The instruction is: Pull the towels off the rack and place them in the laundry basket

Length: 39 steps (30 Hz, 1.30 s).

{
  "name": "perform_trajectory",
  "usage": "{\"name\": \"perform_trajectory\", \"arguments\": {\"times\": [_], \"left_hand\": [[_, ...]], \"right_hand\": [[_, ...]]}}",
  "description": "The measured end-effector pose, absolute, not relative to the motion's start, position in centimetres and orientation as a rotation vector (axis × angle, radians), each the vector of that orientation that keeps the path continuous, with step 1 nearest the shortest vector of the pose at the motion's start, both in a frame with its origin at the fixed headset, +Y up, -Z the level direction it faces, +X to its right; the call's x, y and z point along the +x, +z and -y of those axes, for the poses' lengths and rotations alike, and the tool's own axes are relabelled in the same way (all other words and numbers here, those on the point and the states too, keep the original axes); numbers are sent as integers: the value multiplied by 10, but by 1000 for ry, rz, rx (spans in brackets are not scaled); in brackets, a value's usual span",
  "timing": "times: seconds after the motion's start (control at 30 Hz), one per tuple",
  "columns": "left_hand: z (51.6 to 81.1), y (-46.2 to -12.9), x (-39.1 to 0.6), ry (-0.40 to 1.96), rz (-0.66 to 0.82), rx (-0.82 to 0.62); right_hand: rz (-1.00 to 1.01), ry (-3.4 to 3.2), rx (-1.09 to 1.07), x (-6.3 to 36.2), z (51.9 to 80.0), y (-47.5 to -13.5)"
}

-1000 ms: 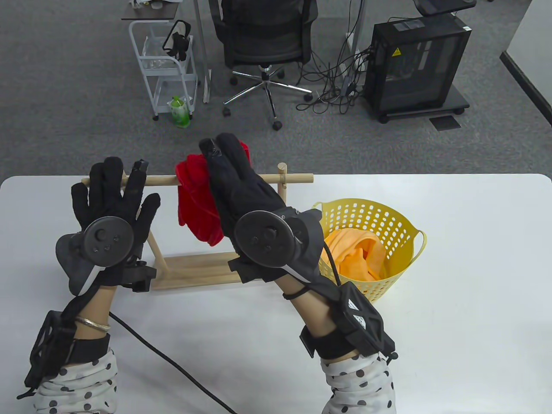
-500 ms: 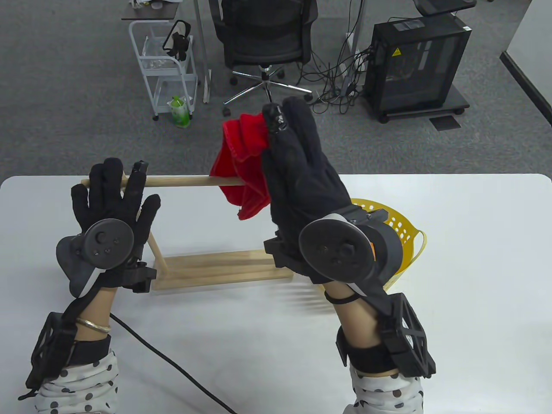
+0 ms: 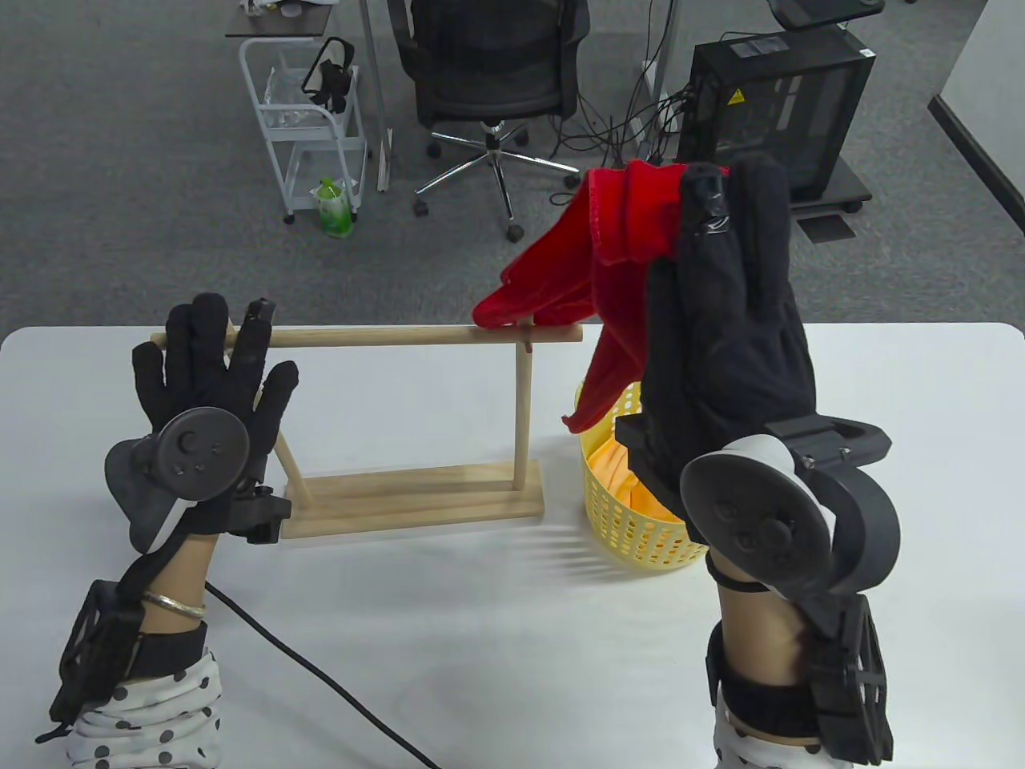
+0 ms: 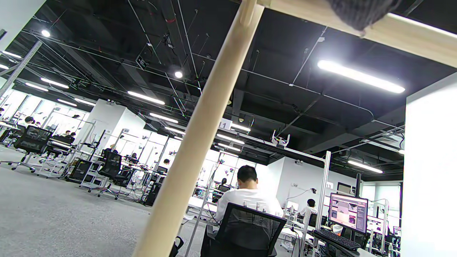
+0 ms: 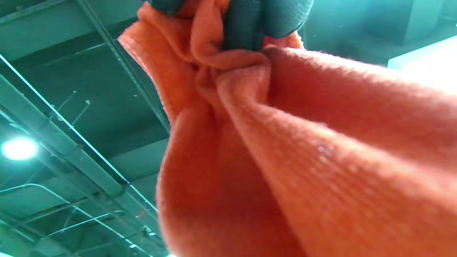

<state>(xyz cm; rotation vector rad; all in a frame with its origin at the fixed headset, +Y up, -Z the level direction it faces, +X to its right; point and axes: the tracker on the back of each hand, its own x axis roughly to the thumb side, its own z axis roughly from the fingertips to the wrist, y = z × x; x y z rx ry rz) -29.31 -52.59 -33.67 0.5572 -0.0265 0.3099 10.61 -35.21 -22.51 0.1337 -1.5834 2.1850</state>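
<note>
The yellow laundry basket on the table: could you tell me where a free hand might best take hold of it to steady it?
Probably by the loop handle on the yellow laundry basket, at the rim's right side, coming from the right. It sticks out clear of the perforated wall, while the red towel pinched by the right hand hangs over the rim's near-left part.

Rack [image 3: 416, 400] just beside basket [image 3: 633, 529]

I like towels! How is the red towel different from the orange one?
The red fluffy towel hangs in the air, pinched by the right hand; the orange fluffy towel lies crumpled inside the yellow plastic laundry basket. The red one is stretched long; the orange is bunched. Both are soft cloth.
</note>
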Motion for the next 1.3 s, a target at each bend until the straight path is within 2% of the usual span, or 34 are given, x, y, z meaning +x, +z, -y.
{"name": "perform_trajectory", "arguments": {"times": [0.4, 0.57, 1.07, 1.3], "left_hand": [[526, -336, -293, 305, 24, 557], [526, -337, -293, 305, 23, 559], [527, -337, -293, 300, 22, 559], [527, -336, -293, 297, 24, 561]], "right_hand": [[1614, 2155, -11, 141, 354, -224], [1577, 2218, -29, 145, 366, -230], [1323, 2340, -95, 154, 433, -279], [1073, 2481, -107, 152, 481, -307]]}}
